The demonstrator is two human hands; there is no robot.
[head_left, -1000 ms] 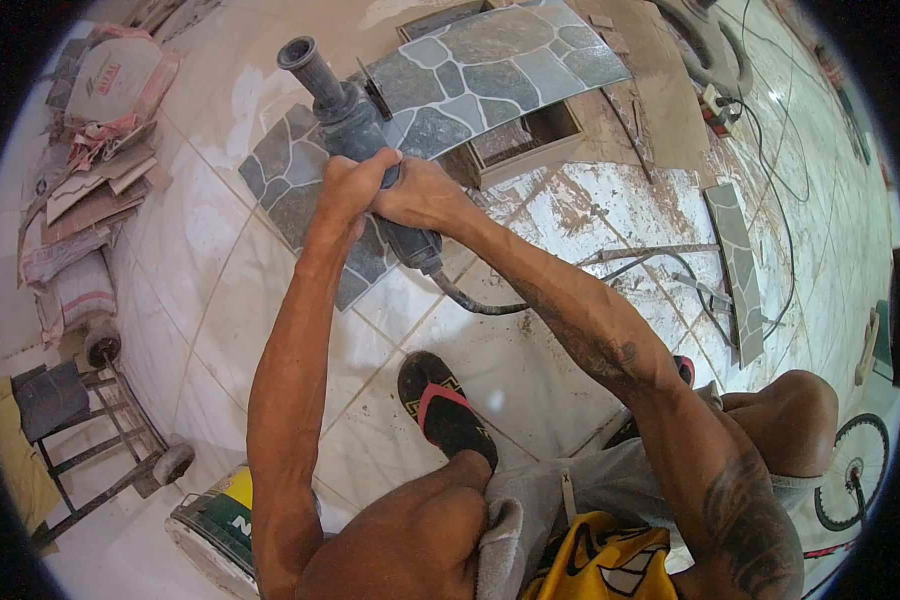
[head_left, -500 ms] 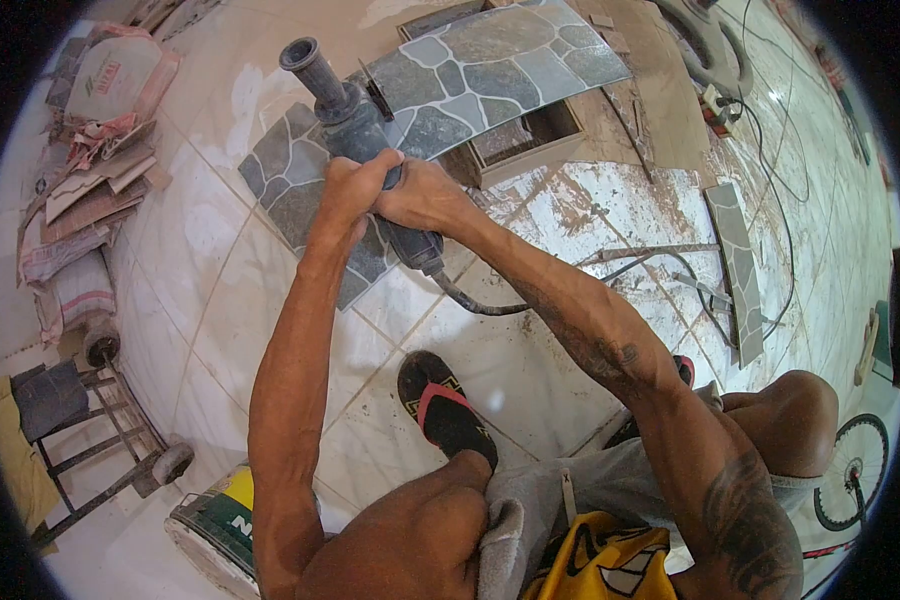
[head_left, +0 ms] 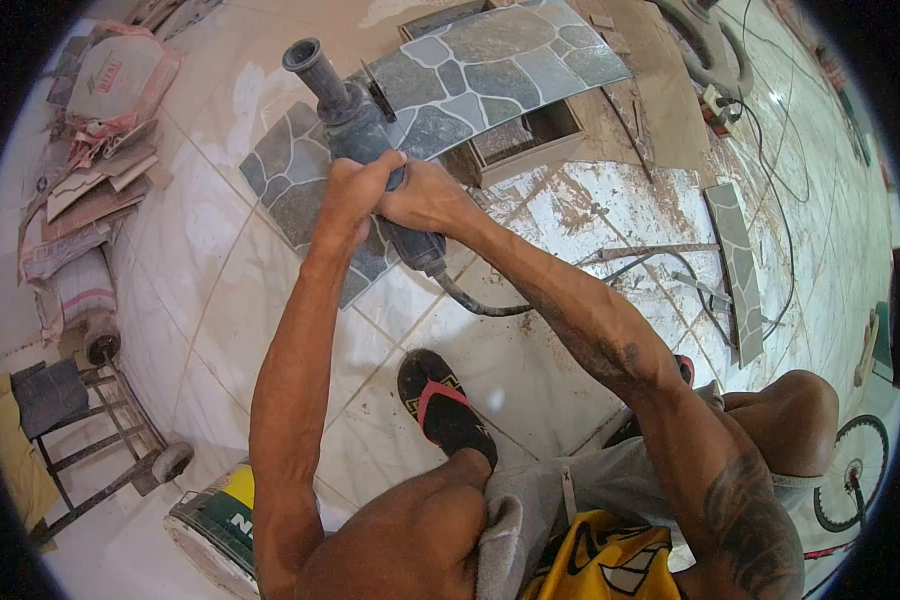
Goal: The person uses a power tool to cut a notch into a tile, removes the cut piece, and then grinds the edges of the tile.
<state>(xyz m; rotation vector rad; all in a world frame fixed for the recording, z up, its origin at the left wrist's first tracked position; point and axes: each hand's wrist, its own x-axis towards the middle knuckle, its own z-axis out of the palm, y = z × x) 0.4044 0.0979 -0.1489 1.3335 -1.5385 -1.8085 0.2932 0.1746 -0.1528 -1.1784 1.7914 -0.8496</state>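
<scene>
My left hand (head_left: pixel 353 195) and my right hand (head_left: pixel 427 196) are clasped together around the body of a dark angle grinder (head_left: pixel 358 135). Its thick side handle (head_left: pixel 312 66) sticks out toward the upper left. Seen nearly edge-on, the thin disc (head_left: pixel 378 93) stands at the slit in a grey stone-patterned tile (head_left: pixel 510 62). To the left of the disc, the other part of the tile (head_left: pixel 288 160) extends under the tool and slopes down toward the floor. My fingers partly hide the grinder's grip, and its cord (head_left: pixel 485 309) runs off under my right forearm.
Wooden box frames (head_left: pixel 530 150) support the tile. A narrow tile strip (head_left: pixel 735 275) lies on the dusty floor at right, near cables and a power strip (head_left: pixel 718 110). Sacks and cardboard (head_left: pixel 100 180), a wheeled frame (head_left: pixel 100 440) and a paint bucket (head_left: pixel 215 530) stand at left.
The grinder and both my hands have shifted very slightly to the right. My grip on it looks the same.
</scene>
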